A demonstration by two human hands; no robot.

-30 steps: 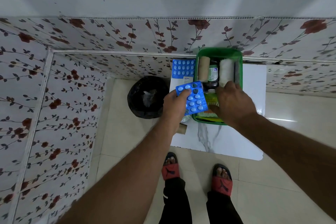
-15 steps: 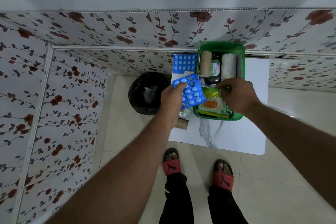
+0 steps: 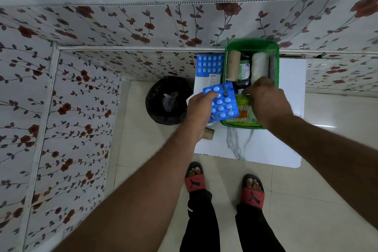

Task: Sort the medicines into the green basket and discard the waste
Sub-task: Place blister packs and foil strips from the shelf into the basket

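Observation:
A green basket [image 3: 252,44] stands at the back of a white table [image 3: 263,145]. It holds a brown roll, a dark bottle [image 3: 244,69], a white gauze roll [image 3: 260,65] and a green-yellow packet [image 3: 244,108]. My left hand [image 3: 199,108] grips a blue blister pack [image 3: 223,104] of pills, held just left of the basket's near end. My right hand [image 3: 268,100] reaches inside the basket over the packet; its fingertips are hidden, so whether they hold anything is unclear. A second blue blister pack [image 3: 209,63] lies on a white box [image 3: 213,80] left of the basket.
A black-lined bin [image 3: 166,100] stands on the floor left of the table. A small cardboard tube [image 3: 208,134] lies at the table's left edge, under my left wrist. Flowered wall panels close in the left and back. My feet in red sandals are just before the table.
My left hand and its blister pack stay beside the basket, shifting only slightly. My right hand has moved a little toward the back of the basket, staying over the packet.

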